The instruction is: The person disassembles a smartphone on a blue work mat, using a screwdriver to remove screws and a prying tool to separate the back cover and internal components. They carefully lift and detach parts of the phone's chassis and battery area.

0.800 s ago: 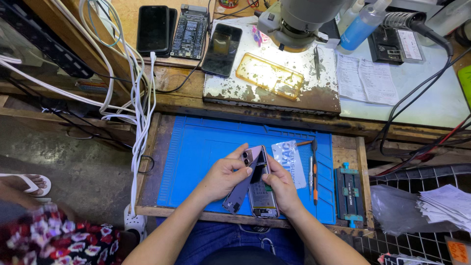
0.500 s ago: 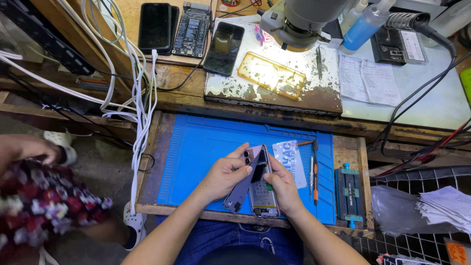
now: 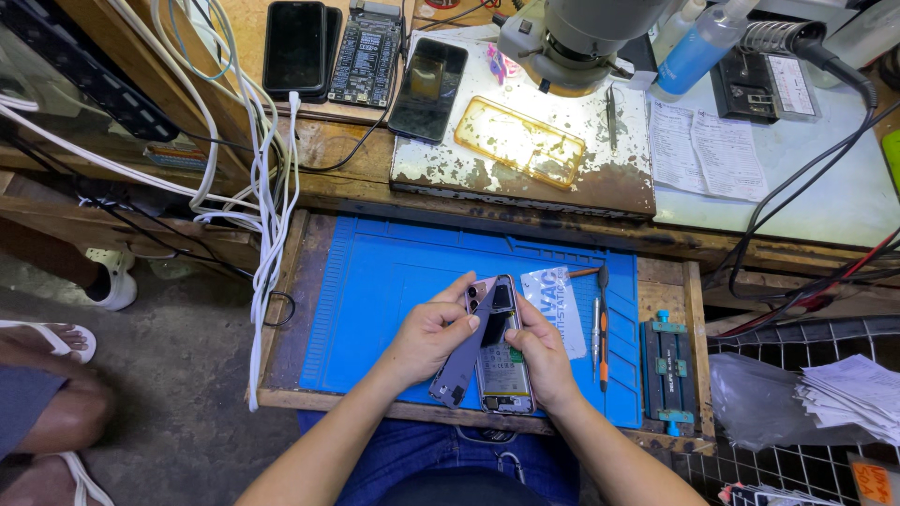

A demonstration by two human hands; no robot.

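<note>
Over a blue work mat [image 3: 375,300] on a pull-out wooden tray, I hold an opened smartphone [image 3: 504,370] with its insides showing. My left hand [image 3: 433,333] grips the lilac back cover [image 3: 464,361], lifted and tilted away from the phone's left side. My right hand [image 3: 544,351] holds the phone body along its right edge, thumb pressing near the top.
A white plastic packet [image 3: 555,305], tweezers [image 3: 595,330] and a screwdriver [image 3: 604,328] lie right of the phone, then a blue clamp jig [image 3: 666,361]. Phones [image 3: 294,45], a yellowed case [image 3: 518,141] and a microscope [image 3: 572,37] sit on the bench above. White cables [image 3: 267,197] hang left. Another person's feet [image 3: 56,337] are at left.
My hands and the phone have stayed almost still. The person at the left in the patterned garment has moved off, leaving legs and sandalled feet in view.
</note>
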